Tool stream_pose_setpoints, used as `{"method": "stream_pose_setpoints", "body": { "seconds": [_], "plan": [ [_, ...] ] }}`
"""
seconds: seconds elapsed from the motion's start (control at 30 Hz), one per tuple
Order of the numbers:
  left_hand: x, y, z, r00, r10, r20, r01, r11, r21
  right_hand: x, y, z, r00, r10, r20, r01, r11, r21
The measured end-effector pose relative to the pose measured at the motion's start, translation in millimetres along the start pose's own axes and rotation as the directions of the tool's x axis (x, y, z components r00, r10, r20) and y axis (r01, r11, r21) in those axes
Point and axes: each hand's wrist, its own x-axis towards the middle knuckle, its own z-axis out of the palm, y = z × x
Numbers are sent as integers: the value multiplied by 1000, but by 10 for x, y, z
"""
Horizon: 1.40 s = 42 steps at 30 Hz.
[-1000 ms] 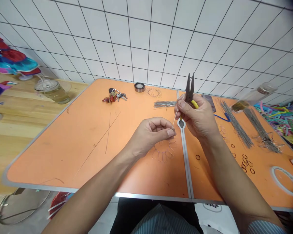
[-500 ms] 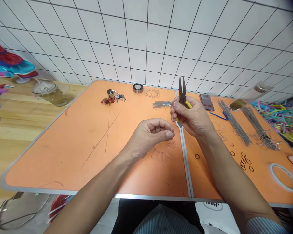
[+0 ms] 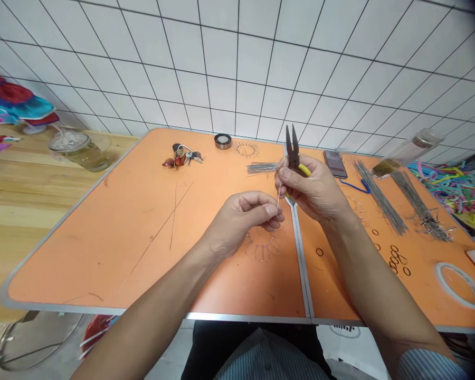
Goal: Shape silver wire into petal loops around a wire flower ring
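Observation:
Between my two hands runs a short thin wire [image 3: 278, 198], nearly upright. My left hand [image 3: 253, 214] pinches its lower end between thumb and fingers. My right hand [image 3: 311, 187] grips the wire's upper end with thumb and forefinger. Tucked in the same right hand are long-nose pliers [image 3: 293, 150] with yellow handles, their jaws pointing up and slightly apart. Below my left hand a ring of looped wire [image 3: 262, 252] lies on the orange table [image 3: 142, 274], partly covered by the hand. A bundle of cut wires [image 3: 261, 168] lies behind my hands.
Keys [image 3: 184, 157] and a tape roll [image 3: 222, 141] lie at the back. To the right are a phone [image 3: 335, 164], long wire bundles [image 3: 381, 198], small black rings [image 3: 396, 258], a white tape ring [image 3: 461, 285] and a glass bottle [image 3: 406, 153]. A lidded cup [image 3: 79, 150] stands left.
The wire between my hands shows more clearly, and my left fingers have shifted slightly on its lower end. The pliers have tilted a little to the left.

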Motion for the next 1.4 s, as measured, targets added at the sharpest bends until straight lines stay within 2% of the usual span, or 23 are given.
{"method": "stream_pose_setpoints", "body": {
  "seconds": [0.17, 0.3, 0.47, 0.57, 0.67, 0.83, 1.0, 1.4],
  "plan": [
    [27, 25, 13, 996, -74, -40, 73, 997, -13, -57, -6, 31, 998, -6, 68, 15, 992, -128],
    [46, 33, 8, 995, -62, -79, 56, 996, -66, -93, -26, 77, 1000, -5, 12, 7, 974, -227],
    [93, 53, -50, 966, -18, -259, -38, 977, -208, -268, -31, 23, 997, 50, -51, -66, 921, -384],
    [125, 78, -83, 931, 11, -364, -109, 963, -247, -438, 41, -51, 993, 91, -75, -117, 833, -541],
    [143, 103, -103, 902, 34, -430, -147, 961, -233, -560, 132, -78, 995, 71, -68, -99, 737, -669],
    [139, 105, -101, 884, 56, -463, -153, 973, -174, -563, 199, 5, 996, -89, -5, 44, 543, -839],
    [131, 73, -77, 875, 65, -481, -139, 983, -119, -527, 249, 35, 979, -178, 100, 165, 401, -901],
    [141, 43, -91, 862, 61, -503, -116, 990, -78, -545, 350, 0, 967, -218, 131, 174, 187, -967]
  ]
}}
